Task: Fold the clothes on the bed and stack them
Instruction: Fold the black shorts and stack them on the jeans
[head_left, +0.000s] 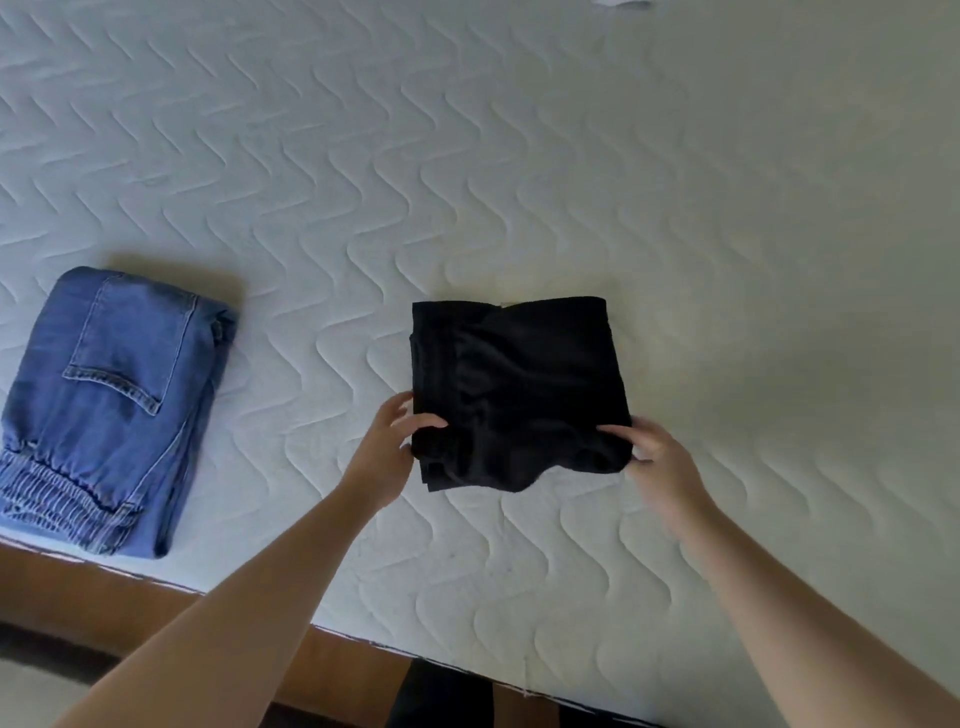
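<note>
Two folded garments lie on the mattress (519, 182), and my two hands are both on the one to the right.

Furthest left, close to the near edge of the mattress, sit the folded blue jeans (111, 405): one thick denim bundle, roughly rectangular, with a stitched back pocket facing up and a gathered, elastic-looking band bunched at its near end. Nothing touches them.

Well apart from them, toward the middle of the near edge, is the black garment (514, 389), a single soft, dark fabric folded into a squarish block with a rumpled top and an uneven near hem. My left hand (387, 447) grips its near left corner, thumb on top and fingers curled against the side. My right hand (657, 457) grips the near right corner in the same way, fingers closed over the fabric's edge. The far part of the garment appears to rest on the mattress.

The mattress itself is white and quilted, its surface stitched all over in a repeating wavy chevron pattern. A brown wooden bed frame (104, 592) runs along its near edge.
</note>
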